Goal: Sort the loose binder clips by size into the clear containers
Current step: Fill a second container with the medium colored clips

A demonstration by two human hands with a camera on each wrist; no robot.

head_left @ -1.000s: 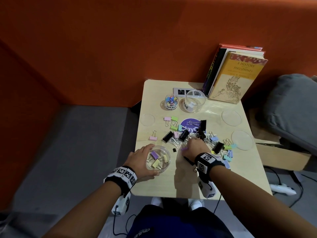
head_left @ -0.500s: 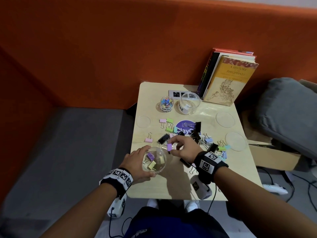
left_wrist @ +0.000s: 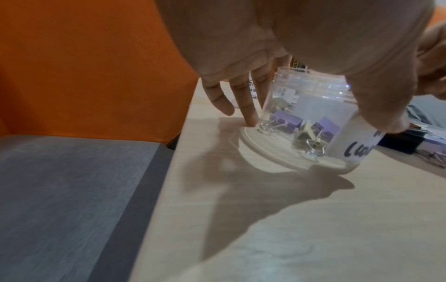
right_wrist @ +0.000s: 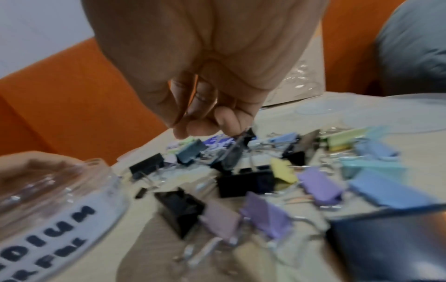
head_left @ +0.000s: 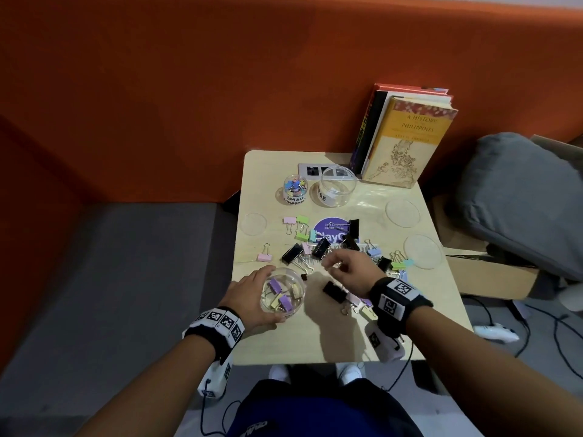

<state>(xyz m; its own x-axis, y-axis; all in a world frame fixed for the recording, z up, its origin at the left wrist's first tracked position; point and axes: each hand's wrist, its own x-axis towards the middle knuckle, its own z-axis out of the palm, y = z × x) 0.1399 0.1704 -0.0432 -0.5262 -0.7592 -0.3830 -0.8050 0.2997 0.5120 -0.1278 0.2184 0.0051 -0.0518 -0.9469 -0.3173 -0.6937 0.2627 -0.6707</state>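
My left hand grips the clear medium jar near the table's front left, fingers on one side and thumb on its label. Two purple clips and a yellow one lie inside it. The loose pile of black and pastel binder clips spreads across the middle of the table. My right hand hovers just above that pile, fingers curled together, and no clip shows between them. A black clip's wire handle lies right under the fingertips. The right wrist view is blurred.
At the back stand a small jar full of tiny clips and an empty large jar. Clear lids lie flat. Books lean at the back right. A lone pink clip sits by the left edge.
My right hand picked a purple clip from the pile, carried it to the medium jar and let it go inside. It has swung back over the pile. The left hand kept hold of the jar.
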